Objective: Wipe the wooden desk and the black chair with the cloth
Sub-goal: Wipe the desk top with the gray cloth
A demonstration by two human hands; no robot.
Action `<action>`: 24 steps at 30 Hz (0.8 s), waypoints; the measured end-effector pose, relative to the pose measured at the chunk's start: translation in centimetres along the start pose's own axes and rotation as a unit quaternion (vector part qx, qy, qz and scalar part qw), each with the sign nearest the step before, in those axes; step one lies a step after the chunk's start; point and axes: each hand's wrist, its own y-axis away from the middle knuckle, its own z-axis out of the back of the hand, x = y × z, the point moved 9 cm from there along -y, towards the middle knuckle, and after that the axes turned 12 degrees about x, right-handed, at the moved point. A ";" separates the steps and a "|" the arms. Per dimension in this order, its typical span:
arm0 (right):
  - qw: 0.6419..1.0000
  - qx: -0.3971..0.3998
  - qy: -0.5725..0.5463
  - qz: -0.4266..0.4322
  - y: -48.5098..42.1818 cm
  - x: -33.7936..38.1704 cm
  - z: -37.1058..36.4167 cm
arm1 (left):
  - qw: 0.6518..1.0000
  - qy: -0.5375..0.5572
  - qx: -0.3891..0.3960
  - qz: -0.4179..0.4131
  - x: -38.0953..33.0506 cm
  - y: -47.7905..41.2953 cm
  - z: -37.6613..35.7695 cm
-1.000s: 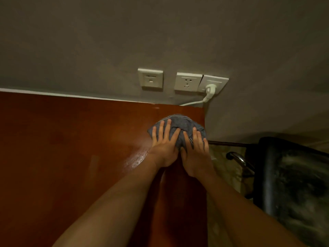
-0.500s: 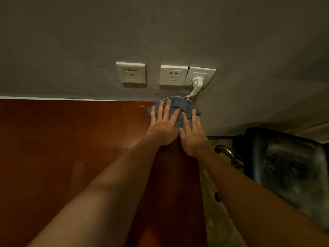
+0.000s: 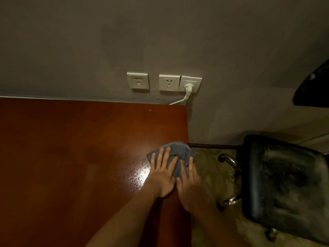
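Observation:
A bunched grey-blue cloth (image 3: 178,152) lies on the reddish-brown wooden desk (image 3: 71,157), right at the desk's right edge. My left hand (image 3: 162,173) presses flat on the cloth with straight, spread fingers. My right hand (image 3: 189,186) presses beside it, fingers straight, partly over the desk edge. The black chair (image 3: 284,184) stands to the right of the desk, its dusty seat facing up.
The grey wall behind the desk carries three white socket plates (image 3: 169,82); a white plug and cable (image 3: 185,94) hang from the rightmost one. Chrome chair arms (image 3: 229,161) sit between desk and seat. A dark object (image 3: 313,88) is at the upper right.
Both hands have pulled the cloth back toward me along the desk's right edge, away from the back corner under the sockets. A wet sheen shows on the desk left of the hands.

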 end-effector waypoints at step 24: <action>0.990 0.072 0.109 -0.048 24.0 0.9 -9.2 | 0.998 0.047 0.028 0.006 -7.6 19.3 -16.0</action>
